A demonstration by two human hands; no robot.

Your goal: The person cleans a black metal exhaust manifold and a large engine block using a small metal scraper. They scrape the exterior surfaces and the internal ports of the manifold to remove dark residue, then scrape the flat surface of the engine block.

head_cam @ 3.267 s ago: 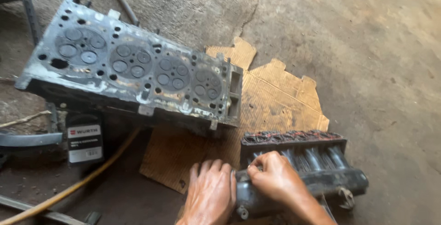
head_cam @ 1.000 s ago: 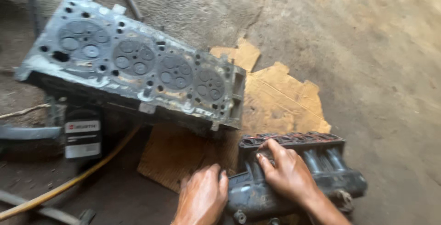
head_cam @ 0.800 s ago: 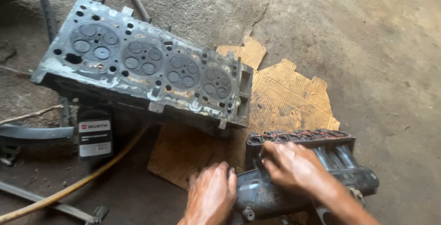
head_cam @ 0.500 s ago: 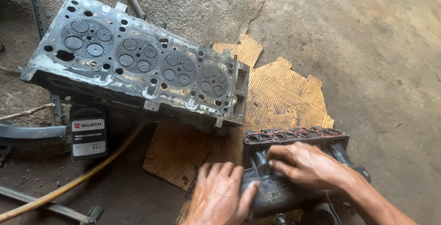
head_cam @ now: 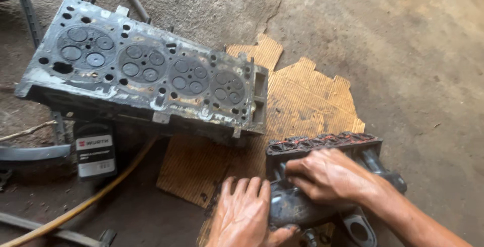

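Both hands rest on a dark, oily intake manifold (head_cam: 322, 176) that lies on the floor at the bottom of the view, directly under them. The left hand (head_cam: 244, 216) lies flat with its fingers spread over the manifold's near left end, its palm pressing down and its thumb curled round the lower edge, so it braces the part rather than closes tightly on it. The right hand (head_cam: 327, 176) sits on top of the manifold's middle, its fingers bent and hooked over the body just below the flange; it grips the casting. The manifold's flange, with a row of reddish-edged ports, runs just beyond the right hand's knuckles and extends past that hand to the right.

Under the manifold and stretching away from the hands lies a torn sheet of brown cardboard (head_cam: 302, 100). Beyond the left hand, well apart from it, a grey cylinder head (head_cam: 146, 75) sits with its four round combustion chambers facing up, one corner overlapping the cardboard. Left of the left hand, near the head's lower edge, stands a black can with a white label (head_cam: 95, 150). A yellow hose (head_cam: 96, 201) runs across the concrete floor (head_cam: 403, 50) between the can and the left hand.
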